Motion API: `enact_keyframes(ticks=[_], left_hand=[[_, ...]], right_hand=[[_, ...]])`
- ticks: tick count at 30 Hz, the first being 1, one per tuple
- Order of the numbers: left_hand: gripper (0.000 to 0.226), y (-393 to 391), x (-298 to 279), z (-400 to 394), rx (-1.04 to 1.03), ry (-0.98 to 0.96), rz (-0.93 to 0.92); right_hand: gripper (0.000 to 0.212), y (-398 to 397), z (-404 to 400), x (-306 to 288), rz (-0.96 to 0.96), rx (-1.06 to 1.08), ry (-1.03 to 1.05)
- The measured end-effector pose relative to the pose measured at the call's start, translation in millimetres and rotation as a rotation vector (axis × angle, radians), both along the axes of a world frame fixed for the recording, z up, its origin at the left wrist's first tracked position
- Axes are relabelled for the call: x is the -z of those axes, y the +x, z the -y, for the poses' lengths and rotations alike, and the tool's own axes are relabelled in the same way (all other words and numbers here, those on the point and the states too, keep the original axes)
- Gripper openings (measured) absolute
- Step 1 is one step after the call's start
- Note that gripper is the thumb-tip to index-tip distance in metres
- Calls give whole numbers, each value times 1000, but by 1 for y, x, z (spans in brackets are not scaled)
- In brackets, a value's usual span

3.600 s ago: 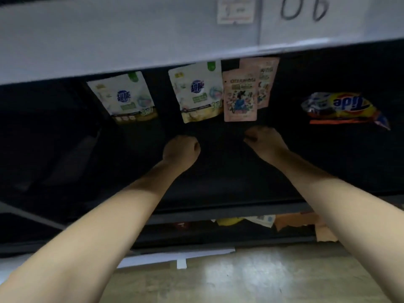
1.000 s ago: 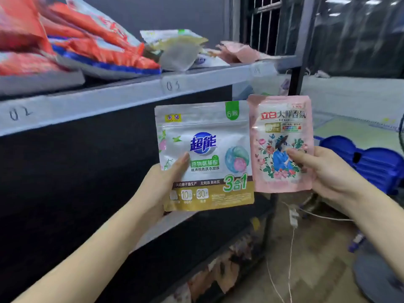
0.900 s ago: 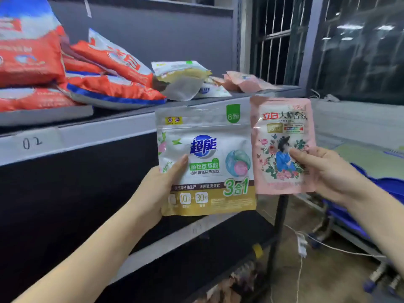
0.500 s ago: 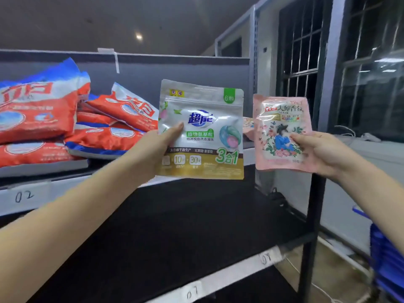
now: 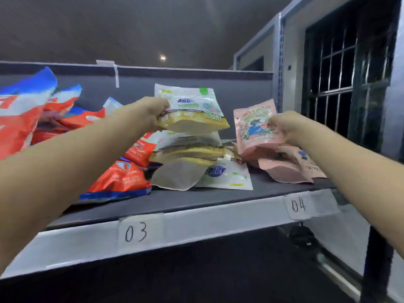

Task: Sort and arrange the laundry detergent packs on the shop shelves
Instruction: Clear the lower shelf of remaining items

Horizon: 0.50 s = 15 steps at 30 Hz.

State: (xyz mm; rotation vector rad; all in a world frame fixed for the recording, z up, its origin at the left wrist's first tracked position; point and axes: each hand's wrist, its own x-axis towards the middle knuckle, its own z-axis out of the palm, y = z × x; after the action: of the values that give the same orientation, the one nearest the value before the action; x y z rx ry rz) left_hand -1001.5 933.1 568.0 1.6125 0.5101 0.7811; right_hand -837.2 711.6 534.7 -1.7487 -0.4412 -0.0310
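Holding two pouches over the shelf (image 5: 196, 206): left hand (image 5: 150, 114) pinches white-and-gold detergent pouch (image 5: 192, 110) above its stack; right hand (image 5: 284, 125) grips pink pouch (image 5: 253, 130) near the right end. Likely light, floppy, slick film; grip edges.

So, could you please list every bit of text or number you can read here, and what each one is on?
"03": handwritten paper label on the shelf's front edge.
"04": handwritten paper label on the same edge, further right.
"3in1", partly blurred: white and gold pack held in the left hand.
Pink pack in the right hand: print too blurred.
Red bags: unreadable.
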Motion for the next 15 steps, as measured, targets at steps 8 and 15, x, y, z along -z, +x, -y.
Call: enact_keyframes(ticks=[8, 15], left_hand=[[13, 25, 12, -14, -175, 356, -299], [20, -32, 29, 14, -351, 999, -465]], right_hand=[[27, 28, -25, 4, 417, 104, -699], [35, -11, 3, 2, 654, -4, -681]])
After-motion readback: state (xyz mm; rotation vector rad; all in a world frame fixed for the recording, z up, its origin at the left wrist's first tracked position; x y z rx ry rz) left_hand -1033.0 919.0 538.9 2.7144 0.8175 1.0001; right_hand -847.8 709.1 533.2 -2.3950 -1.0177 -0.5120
